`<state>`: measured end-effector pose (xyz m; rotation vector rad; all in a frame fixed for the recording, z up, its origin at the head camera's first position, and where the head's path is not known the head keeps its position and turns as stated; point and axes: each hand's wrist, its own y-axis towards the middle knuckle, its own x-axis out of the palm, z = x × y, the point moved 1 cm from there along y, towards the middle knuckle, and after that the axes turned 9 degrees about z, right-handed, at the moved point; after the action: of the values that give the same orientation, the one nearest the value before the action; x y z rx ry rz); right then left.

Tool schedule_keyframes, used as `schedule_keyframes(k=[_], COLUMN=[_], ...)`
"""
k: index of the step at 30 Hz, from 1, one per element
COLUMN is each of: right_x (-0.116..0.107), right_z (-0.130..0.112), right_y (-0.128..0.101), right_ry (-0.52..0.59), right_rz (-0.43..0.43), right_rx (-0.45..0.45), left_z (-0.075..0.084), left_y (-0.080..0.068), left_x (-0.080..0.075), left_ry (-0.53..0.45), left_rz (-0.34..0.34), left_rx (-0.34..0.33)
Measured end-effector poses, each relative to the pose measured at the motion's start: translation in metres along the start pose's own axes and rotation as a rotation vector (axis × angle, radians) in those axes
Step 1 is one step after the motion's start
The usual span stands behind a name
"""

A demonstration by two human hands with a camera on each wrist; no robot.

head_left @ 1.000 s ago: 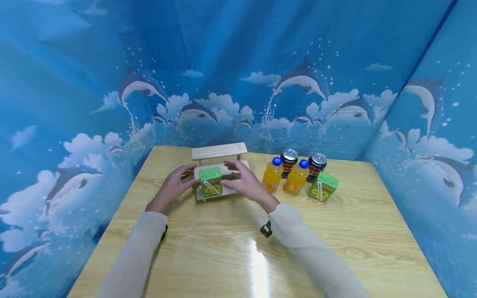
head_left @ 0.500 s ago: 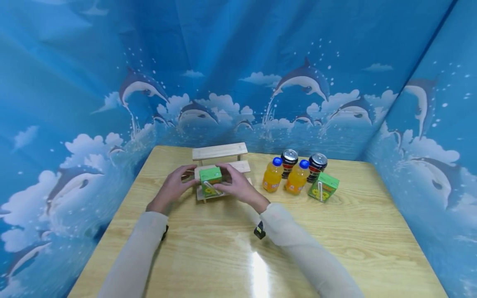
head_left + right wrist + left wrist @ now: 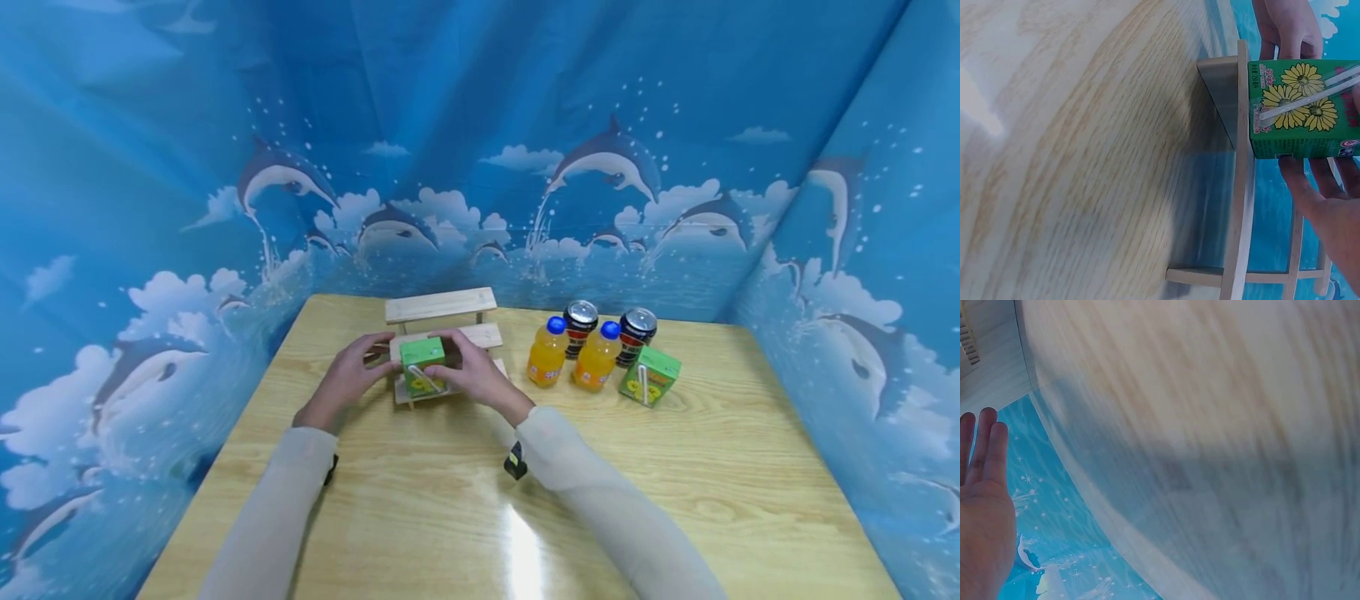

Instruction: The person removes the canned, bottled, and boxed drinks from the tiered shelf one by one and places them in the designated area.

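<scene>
Setting: a light wood-grain table enclosed on three sides by blue backdrop sheets printed with dolphins and clouds; glare lies on the near part of the tabletop.

Item 1, near: two forearms in pale sleeves reach forward from the near edge, each with a small dark wrist-worn device.

Item 2: left hand. It sits at the left side of the carton, fingers fairly straight and relaxed against or just beside that side; the left wrist view shows only flat, extended fingers, with no curl about anything. Judged to be steadying the carton from that side.

Item 3: green juice carton with sunflower print. It stands upright on the lowest tier of the rack, at the tier's left end, straw taped diagonally across its front. The right wrist view shows the same carton with its base flat on the board.

Item 4: right hand. Fingers and thumb lie along the carton's right side and top edge, bracketing it; whether they truly clasp it cannot be told.

Item 5: small stepped wooden rack, three tiers rising away.

Item 6, further right, well apart from the rack: two orange juice bottles with blue caps, two dark drink cans behind them, and a second green carton, grouped closely.
</scene>
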<state>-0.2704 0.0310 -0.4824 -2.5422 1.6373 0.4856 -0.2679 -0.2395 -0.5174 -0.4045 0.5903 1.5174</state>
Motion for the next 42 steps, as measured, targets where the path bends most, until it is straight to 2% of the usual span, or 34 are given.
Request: schedule_keyframes(k=[15, 28, 35, 42], right_x=[-0.010, -0.039, -0.053, -0.069], right_z=[-0.002, -0.002, 0.002, 0.006], right_y=[-0.010, -0.027, -0.035, -0.046], right_ry=[-0.005, -0.013, 0.036, 0.017], right_rz=[0.069, 0.154, 0.155, 0.184], right_rx=[0.019, 0.038, 0.039, 0.077], left_z=[0.002, 0.000, -0.002, -0.001], left_y=[-0.001, -0.003, -0.003, -0.002], left_x=[0.000, -0.001, -0.002, -0.002], left_ry=[0.004, -0.008, -0.005, -0.016], left_rz=[-0.003, -0.020, -0.025, -0.030], left_rx=[0.005, 0.000, 0.000, 0.007])
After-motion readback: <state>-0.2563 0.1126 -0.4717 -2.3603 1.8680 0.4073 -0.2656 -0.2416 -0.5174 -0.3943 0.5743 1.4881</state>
